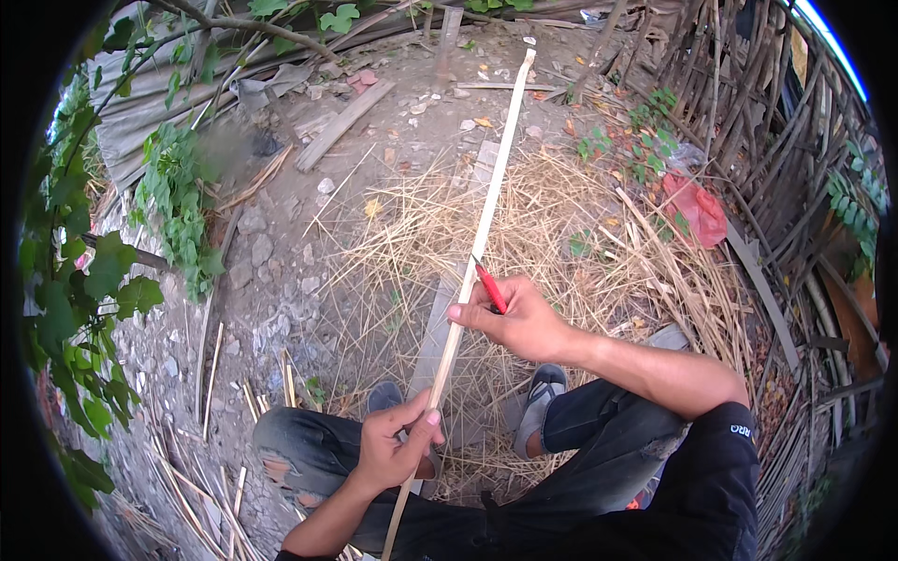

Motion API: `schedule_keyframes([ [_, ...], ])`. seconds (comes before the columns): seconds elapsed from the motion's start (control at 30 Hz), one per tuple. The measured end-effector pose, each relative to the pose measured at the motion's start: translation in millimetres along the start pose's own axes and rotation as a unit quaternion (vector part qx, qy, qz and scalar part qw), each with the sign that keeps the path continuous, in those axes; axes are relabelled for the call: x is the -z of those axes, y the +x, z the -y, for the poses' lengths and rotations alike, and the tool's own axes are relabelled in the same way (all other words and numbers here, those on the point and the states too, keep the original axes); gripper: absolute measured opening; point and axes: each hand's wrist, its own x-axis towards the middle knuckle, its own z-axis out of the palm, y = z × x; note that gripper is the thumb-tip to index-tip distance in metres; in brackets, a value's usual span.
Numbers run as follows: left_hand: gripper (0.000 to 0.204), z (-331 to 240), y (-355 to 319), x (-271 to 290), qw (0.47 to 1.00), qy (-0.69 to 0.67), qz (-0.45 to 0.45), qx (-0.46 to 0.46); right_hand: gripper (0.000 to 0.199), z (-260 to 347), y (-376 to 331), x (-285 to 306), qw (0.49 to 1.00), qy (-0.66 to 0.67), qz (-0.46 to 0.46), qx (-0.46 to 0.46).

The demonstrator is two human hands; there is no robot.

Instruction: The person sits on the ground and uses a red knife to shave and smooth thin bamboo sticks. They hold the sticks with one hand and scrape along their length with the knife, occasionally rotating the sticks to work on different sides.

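A long pale bamboo strip runs from my lap up and away over the ground. My left hand grips its near end above my knee. My right hand is closed on a red-handled knife, whose tip rests against the strip's edge; the thumb presses on the strip just below the blade. My legs in dark jeans and grey sandals lie under the strip.
Thin bamboo shavings cover the ground ahead. A flat grey plank lies under the strip. A red bag and bamboo poles stand at the right. Leafy vines, stones and wood scraps are at the left.
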Motion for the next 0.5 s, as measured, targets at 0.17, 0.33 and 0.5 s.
schedule_keyframes([
  [0.17, 0.042, 10, -3, -3, 0.996, -0.082, -0.031, 0.018, 0.026, 7, -4, -2, 0.998, 0.040, 0.046, -0.032],
  [0.33, 0.040, 3, 2, -11, 0.996, -0.079, -0.017, 0.022, 0.030, 9, -4, -7, 0.999, -0.021, 0.037, -0.002],
  [0.5, 0.041, -3, 5, -7, 0.989, -0.123, -0.029, 0.070, 0.052, 17, -18, -10, 0.940, -0.319, 0.078, 0.096],
])
